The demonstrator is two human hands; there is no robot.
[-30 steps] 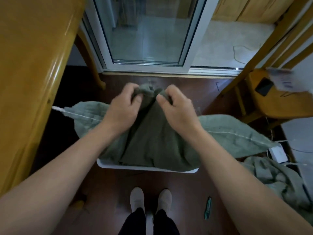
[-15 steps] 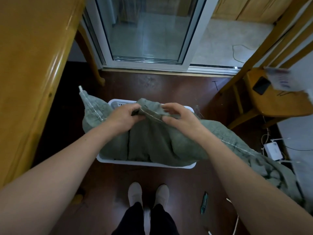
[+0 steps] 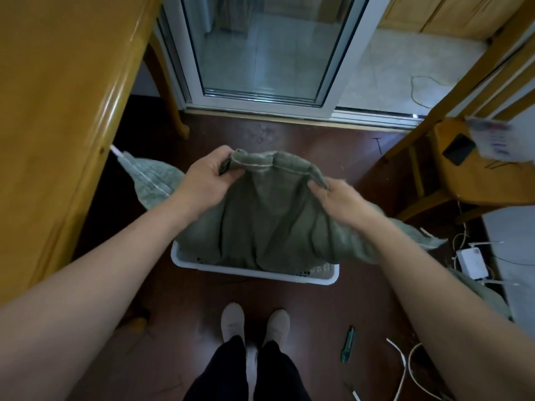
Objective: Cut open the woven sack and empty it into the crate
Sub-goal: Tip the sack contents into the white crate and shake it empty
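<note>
A grey-green woven sack (image 3: 269, 221) hangs bunched over a white perforated crate (image 3: 324, 277) on the dark floor in front of my feet. My left hand (image 3: 207, 183) grips the sack's stitched hem at its upper left. My right hand (image 3: 341, 198) pinches the same hem at its upper right, so the seam stretches between them. One sack corner (image 3: 147, 178) with a white stitch line sticks out to the left, and another flap (image 3: 428, 240) trails to the right. The crate's inside is hidden by the sack.
A wooden table (image 3: 55, 117) fills the left side. A wooden chair (image 3: 474, 172) carrying a phone (image 3: 459, 149) stands at the right. A glass sliding door (image 3: 260, 50) is ahead. A green cutter (image 3: 347, 344), white straps, cables and a white adapter (image 3: 472, 261) lie on the floor at right.
My hands have moved apart along the hem and lifted it, spreading the seam between them. The sack's left corner has dropped and swung outward; the right flap has pulled in.
</note>
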